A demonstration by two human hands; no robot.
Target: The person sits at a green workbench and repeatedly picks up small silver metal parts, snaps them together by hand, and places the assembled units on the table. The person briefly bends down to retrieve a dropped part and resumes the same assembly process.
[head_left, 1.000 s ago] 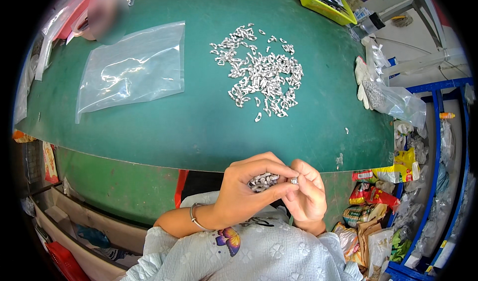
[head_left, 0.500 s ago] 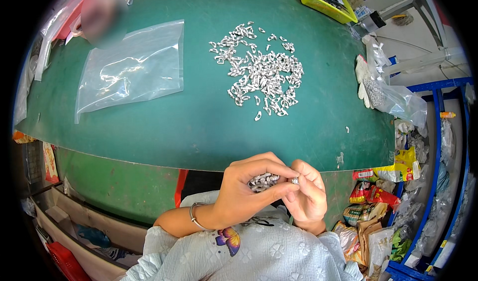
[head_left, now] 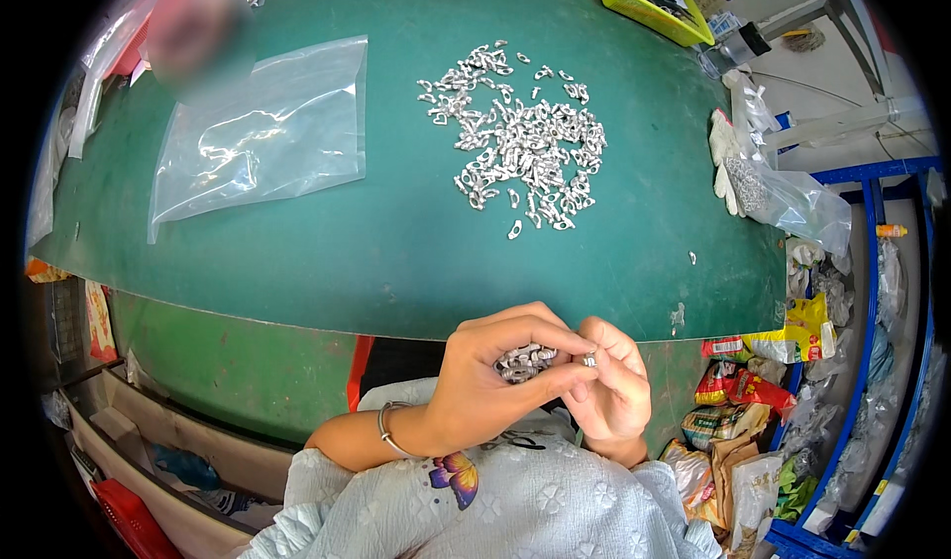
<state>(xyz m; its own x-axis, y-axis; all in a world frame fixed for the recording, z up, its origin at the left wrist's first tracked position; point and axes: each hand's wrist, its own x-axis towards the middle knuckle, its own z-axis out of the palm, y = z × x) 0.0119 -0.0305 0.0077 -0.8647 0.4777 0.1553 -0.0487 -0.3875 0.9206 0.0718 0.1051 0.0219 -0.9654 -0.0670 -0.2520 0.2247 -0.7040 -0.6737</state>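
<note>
My left hand (head_left: 474,366) is curled round several small silver metal parts (head_left: 525,363) near the table's front edge, its thumb and forefinger reaching to the right. At those fingertips sits a single small metal part (head_left: 589,359), which the closed fingers of my right hand (head_left: 614,391) pinch too. Most of that part is hidden by the fingers. Beyond my hands, a loose pile of the same silver parts (head_left: 535,148), looped in shape, is spread over the green table (head_left: 317,262).
A clear plastic bag (head_left: 263,133) lies flat left of the pile. At the back right stands a yellow-green basket (head_left: 649,9) with tools. White gloves (head_left: 725,163) lie at the right edge, near a blue rack (head_left: 867,361). One stray part (head_left: 692,258) lies apart.
My hands keep nearly the same pose, and the small part at the fingertips has shifted very slightly. The pile and the bag lie as before.
</note>
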